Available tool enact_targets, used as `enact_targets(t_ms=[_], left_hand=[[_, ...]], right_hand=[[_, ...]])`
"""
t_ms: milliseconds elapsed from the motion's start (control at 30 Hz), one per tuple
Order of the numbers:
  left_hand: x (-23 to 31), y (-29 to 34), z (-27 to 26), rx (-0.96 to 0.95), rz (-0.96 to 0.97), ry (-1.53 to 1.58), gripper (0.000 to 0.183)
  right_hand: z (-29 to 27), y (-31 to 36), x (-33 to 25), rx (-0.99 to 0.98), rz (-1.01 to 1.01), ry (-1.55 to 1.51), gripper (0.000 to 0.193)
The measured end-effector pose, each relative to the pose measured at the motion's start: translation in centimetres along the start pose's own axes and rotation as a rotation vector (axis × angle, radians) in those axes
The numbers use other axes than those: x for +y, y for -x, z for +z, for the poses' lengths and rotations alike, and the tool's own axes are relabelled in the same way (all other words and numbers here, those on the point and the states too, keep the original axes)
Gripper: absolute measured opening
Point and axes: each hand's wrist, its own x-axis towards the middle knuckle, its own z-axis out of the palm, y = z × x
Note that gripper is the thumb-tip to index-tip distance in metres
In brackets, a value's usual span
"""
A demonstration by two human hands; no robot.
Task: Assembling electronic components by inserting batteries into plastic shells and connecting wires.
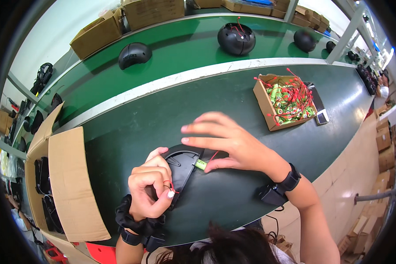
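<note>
Shell (185, 169), black, curved, one: at the lower centre of the frame, inner side showing, above the dark green bench (154, 114).
Battery (200, 164), green, one: at the shell's right edge, a red wire (214, 155) near it.
Left hand (150, 189): fingers curled, closed on the shell's left side; a red lead (172, 186) shows by its thumb and forefinger, its hold on that lead unclear.
Right hand (237, 145): fingers spread and raised, clasping nothing; thumb at the battery's outer end, apparently touching.
Handling note, by judgement: keep the left grip firm so the shell does not rock; press the battery evenly, squarely, with the thumb; keep wires out from under it, unpinched and slack.
Small carton (262, 105), upper right: many green batteries, tangled red leads.
Large cardboard box (75, 185), left: flaps open, black parts inside.
Rounded casing (236, 40), black: on the green belt (180, 48), top centre.
</note>
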Motion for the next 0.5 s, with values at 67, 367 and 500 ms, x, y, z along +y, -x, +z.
enact_targets(t_ms=[67, 367, 500], left_hand=[[0.1, 0.1, -0.2, -0.026, 0.027, -0.019, 0.035], [0.0, 0.4, 0.5, 0.029, 0.021, -0.031, 0.030], [0.6, 0.3, 0.8, 0.062, 0.034, -0.115, 0.031]], right_hand=[[1.0, 0.6, 0.0, -0.019, 0.092, -0.182, 0.059], [3.4, 1.2, -0.3, 0.180, 0.127, -0.189, 0.053], [3.6, 0.5, -0.4, 0.222, 0.177, -0.215, 0.044]])
